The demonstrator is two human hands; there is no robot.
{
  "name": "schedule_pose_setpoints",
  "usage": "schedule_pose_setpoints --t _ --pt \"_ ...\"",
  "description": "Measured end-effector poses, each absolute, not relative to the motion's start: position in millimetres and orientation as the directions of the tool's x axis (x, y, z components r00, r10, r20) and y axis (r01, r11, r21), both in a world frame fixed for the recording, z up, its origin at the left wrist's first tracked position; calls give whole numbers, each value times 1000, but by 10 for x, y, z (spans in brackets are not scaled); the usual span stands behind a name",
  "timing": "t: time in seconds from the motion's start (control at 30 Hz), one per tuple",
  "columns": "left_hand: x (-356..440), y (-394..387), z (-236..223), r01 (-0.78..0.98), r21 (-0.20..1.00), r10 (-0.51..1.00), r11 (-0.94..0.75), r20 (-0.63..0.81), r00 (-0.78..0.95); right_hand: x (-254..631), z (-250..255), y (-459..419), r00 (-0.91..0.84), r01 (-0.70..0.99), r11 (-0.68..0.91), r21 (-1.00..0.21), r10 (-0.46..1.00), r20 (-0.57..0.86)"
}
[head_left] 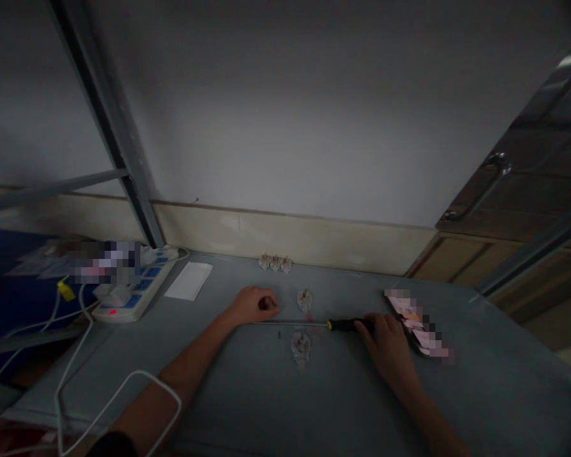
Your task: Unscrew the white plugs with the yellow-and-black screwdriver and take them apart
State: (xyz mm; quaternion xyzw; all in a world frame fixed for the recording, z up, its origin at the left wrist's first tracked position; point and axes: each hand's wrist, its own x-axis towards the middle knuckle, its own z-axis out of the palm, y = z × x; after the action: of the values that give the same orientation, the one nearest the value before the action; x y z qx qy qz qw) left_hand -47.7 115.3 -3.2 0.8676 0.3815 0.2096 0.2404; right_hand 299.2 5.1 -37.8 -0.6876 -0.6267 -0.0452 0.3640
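Note:
My left hand [253,306] rests on the grey table [247,406] with its fingers curled into a loose fist near the tip of a long screwdriver [314,324]. My right hand [386,346] lies over the screwdriver's black and yellow handle, fingers closed on it. The metal shaft runs left across the table toward my left hand. A clear plug part [305,299] lies just behind the shaft and another clear plug part [301,346] just in front of it. A tiny dark screw [279,334] sits beside the front one.
Three small plug pieces [275,263] sit in a row by the back wall. A white power strip [137,289] with a red light and white cables lies at the left, next to a white paper slip [189,280]. A flat packet [417,330] lies right of my right hand.

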Motion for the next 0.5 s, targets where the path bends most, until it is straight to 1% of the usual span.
schedule_pose_setpoints --t 0.13,0.23,0.37,0.43,0.5 --pt "-589 1178 32 439 643 652 -627 125 748 3108 -308 25 185 927 58 -372 789 586" --pt "-639 1167 90 382 659 590 -647 116 799 3412 -194 35 188 946 31 -321 757 625" --pt "-667 1055 154 350 637 552 -687 145 821 4079 -123 33 233 962 -81 -260 742 629" --pt "-687 964 162 351 619 558 -702 173 812 4407 -169 6 282 956 -167 -241 744 605" --pt "-710 879 151 358 607 574 -709 202 793 4652 -259 -27 310 950 -217 -227 761 570"
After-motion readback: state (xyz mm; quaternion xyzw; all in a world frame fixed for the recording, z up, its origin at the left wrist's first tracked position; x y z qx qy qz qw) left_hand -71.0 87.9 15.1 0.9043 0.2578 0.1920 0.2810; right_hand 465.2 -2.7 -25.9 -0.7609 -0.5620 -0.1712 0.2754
